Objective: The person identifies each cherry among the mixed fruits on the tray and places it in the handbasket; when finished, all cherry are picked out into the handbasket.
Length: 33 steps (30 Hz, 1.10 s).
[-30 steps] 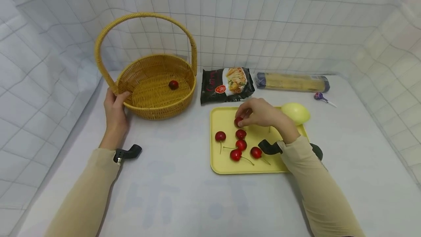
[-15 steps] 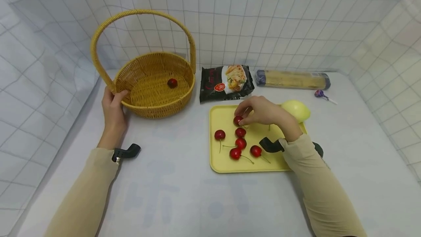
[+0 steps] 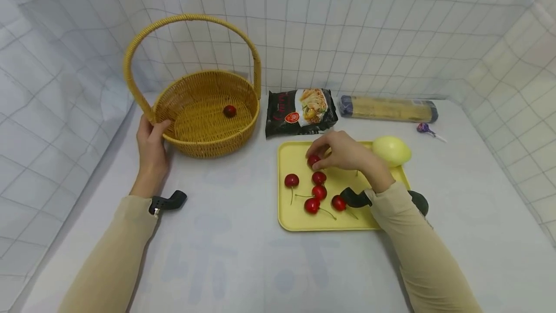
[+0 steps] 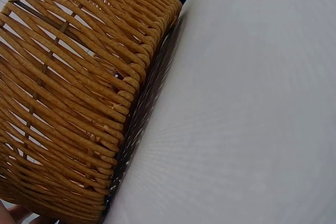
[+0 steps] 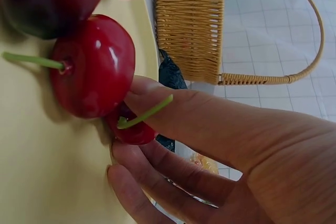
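Note:
My left hand point(image 3: 151, 151) grips the near left rim of a yellow wicker basket point(image 3: 210, 149), with the thumb over the edge. One red cherry point(image 3: 229, 111) lies inside. Over the yellow tray point(image 3: 297, 156), my right hand point(image 3: 345, 151) pinches a cherry point(image 3: 313, 161) between thumb and fingers. The right wrist view shows this cherry point(image 5: 135, 132) with its green stem beside the thumb, partly hidden by another cherry point(image 5: 97, 66). Several more stemmed cherries lie on the tray, among them a dark red one point(image 3: 291, 180) at the left. The left wrist view shows mostly the basket's woven side point(image 4: 68, 93).
Behind the tray lies a black food packet point(image 3: 301, 112). A long clear pack point(image 3: 388, 108) and a lollipop point(image 3: 425, 128) are to its right. A yellow lemon-like fruit point(image 3: 392, 150) sits at the tray's far right corner, and a dark green object point(image 3: 419, 202) shows beside the right sleeve.
My right hand and the pinched cherry have shifted very slightly to the left. My left hand stays on the basket rim; the basket has not visibly moved.

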Motion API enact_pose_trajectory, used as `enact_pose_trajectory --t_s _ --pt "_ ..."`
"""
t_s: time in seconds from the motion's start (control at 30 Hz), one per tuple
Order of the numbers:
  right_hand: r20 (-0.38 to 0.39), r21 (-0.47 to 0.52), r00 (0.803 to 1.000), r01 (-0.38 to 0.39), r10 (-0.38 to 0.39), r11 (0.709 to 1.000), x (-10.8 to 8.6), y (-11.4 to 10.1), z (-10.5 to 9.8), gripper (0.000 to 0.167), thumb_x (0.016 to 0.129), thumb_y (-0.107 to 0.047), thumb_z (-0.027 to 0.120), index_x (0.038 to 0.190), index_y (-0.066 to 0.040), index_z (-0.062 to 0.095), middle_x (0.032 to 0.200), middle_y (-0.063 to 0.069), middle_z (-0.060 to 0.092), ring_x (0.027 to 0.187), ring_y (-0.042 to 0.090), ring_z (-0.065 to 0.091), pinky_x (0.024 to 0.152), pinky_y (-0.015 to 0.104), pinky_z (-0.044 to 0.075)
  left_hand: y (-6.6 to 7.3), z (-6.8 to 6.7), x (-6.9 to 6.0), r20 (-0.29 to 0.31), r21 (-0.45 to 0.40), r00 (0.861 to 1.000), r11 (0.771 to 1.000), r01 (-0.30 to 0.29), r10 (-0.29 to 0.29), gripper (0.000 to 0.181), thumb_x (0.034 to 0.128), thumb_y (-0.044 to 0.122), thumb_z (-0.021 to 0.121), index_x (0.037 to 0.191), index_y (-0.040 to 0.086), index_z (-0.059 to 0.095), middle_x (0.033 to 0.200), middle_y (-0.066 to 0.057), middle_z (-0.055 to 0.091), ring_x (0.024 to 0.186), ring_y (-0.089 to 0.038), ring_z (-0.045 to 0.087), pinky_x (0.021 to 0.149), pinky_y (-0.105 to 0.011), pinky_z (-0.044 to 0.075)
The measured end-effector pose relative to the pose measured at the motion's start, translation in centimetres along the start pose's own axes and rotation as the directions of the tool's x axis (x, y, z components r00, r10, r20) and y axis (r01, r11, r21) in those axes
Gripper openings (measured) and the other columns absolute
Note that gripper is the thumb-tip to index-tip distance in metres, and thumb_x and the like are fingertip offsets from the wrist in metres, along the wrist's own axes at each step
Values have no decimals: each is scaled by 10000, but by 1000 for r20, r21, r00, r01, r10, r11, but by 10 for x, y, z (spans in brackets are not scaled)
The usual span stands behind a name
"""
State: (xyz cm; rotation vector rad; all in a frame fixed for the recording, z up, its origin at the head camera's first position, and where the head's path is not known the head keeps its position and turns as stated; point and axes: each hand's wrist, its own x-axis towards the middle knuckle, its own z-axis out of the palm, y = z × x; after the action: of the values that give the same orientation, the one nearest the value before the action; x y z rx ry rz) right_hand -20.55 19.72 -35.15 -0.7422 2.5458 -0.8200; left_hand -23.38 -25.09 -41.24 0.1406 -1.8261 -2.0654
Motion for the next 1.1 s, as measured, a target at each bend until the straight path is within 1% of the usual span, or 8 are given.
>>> enact_pose_trajectory --t_s 0.17,0.23,0.4,0.67,0.8,0.93,1.03,1.1 --pt "19 16 1000 2 -3 1000 3 -2 -1 236 901 -137 843 1127 -99 788 1028 12 790 946 178 722 832 356 563 4 0 0 -4 53 1000 998 14 -14 497 997 184 557 1491 144 522 1473 -31 530 1416 -195 439 1181 -289 295" --pt "1 22 1000 15 -15 1000 3 -2 -1 228 902 -132 840 1120 -92 783 1021 18 786 943 185 725 844 363 578 4 0 0 -2 71 1000 997 11 -11 501 998 191 545 1497 151 515 1481 -31 524 1420 -195 436 1195 -299 285" --pt "-80 9 996 33 -32 999 5 -5 -4 241 904 -118 832 1134 -74 776 1025 37 774 959 205 731 867 379 604 6 1 1 -3 55 1000 998 0 0 497 995 189 546 1490 149 523 1482 -41 529 1425 -205 435 1205 -302 278" --pt "-146 12 987 73 -70 997 14 -18 -11 277 934 -116 792 1198 -43 757 1103 78 765 995 252 745 877 376 609 5 -1 1 -8 63 1000 998 7 -7 498 992 184 551 1488 144 529 1484 -44 534 1424 -203 437 1193 -292 286" --pt "-218 -20 970 104 -106 994 26 -35 -16 285 941 -138 785 1214 -60 757 1120 72 770 1002 236 747 879 388 595 7 -4 2 -18 84 1000 996 -6 8 505 990 184 547 1492 130 526 1487 -56 531 1421 -209 442 1189 -296 296" --pt "-310 1 939 156 -148 988 40 -55 -19 293 959 -127 770 1240 -46 742 1143 85 759 1052 233 719 915 398 583 6 -4 3 -13 58 1000 998 -11 11 499 992 174 551 1487 118 525 1483 -54 529 1425 -207 437 1185 -295 293" --pt "-352 40 925 165 -140 985 53 -71 -18 308 966 -129 767 1261 -50 731 1176 90 749 1068 230 705 940 385 572 4 -3 3 2 38 1000 999 -2 2 500 995 165 550 1491 112 518 1493 -59 523 1435 -207 429 1188 -299 289" --pt "-361 59 924 161 -129 985 63 -81 -14 327 967 -143 770 1279 -54 727 1200 93 746 1066 227 712 943 374 566 3 -2 2 6 47 1000 999 0 -1 508 996 169 544 1500 114 512 1506 -65 518 1441 -207 427 1190 -302 288"
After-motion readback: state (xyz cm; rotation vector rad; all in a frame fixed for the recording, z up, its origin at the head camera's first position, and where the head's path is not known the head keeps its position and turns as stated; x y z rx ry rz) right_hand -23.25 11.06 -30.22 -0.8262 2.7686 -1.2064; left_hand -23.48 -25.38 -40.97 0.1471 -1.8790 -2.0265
